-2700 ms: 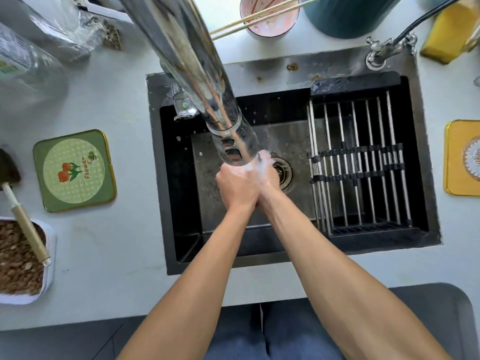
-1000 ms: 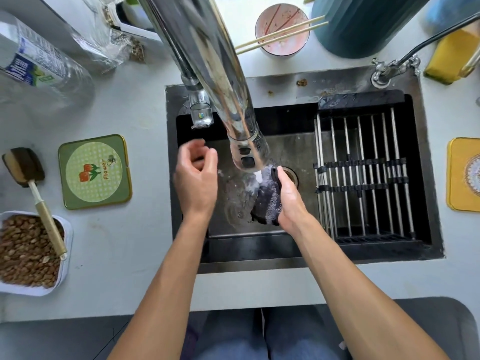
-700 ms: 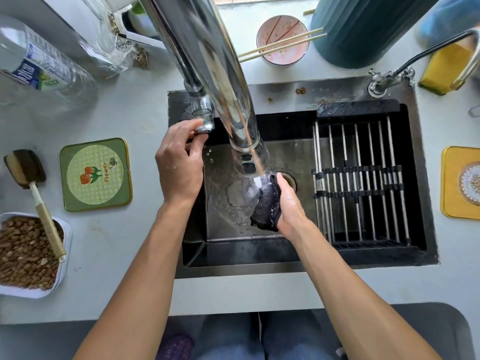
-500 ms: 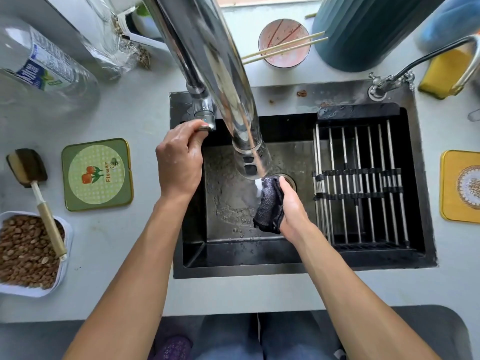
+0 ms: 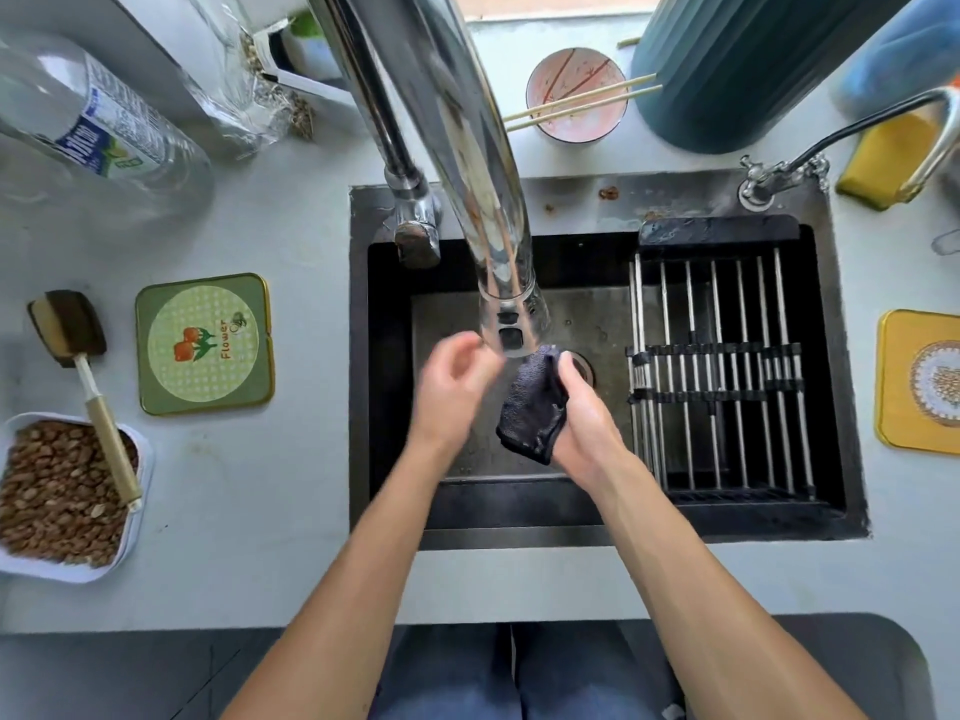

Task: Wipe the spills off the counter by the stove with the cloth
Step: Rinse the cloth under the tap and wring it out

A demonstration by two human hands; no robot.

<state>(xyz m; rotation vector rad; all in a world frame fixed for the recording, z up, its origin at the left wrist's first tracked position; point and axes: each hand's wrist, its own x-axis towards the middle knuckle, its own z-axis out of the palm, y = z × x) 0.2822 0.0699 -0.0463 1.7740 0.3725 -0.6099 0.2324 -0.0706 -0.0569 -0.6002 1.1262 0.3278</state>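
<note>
My right hand (image 5: 584, 426) grips the dark cloth (image 5: 534, 407), fingers curled round it, over the sink (image 5: 582, 200) just under the faucet (image 5: 511, 330) head. My left hand (image 5: 449, 392) hangs beside it, loosely half open, holding nothing, blurred. Pale grey counter (image 5: 291, 459) surrounds the basin; a drying rack (image 5: 722, 376) fills its right half. Left counter carries a green coaster (image 5: 204, 343) and a tray of nuts (image 5: 62, 491)

Both your forearms reach forward, wrists close together. Your right hand (image 5: 584, 413) is closed on the dark cloth (image 5: 535, 407) — thumb pressing along its upper edge. Your left hand (image 5: 452, 387) hangs just beside it, blurred, fingers loosely curled and holding nothing.
</note>
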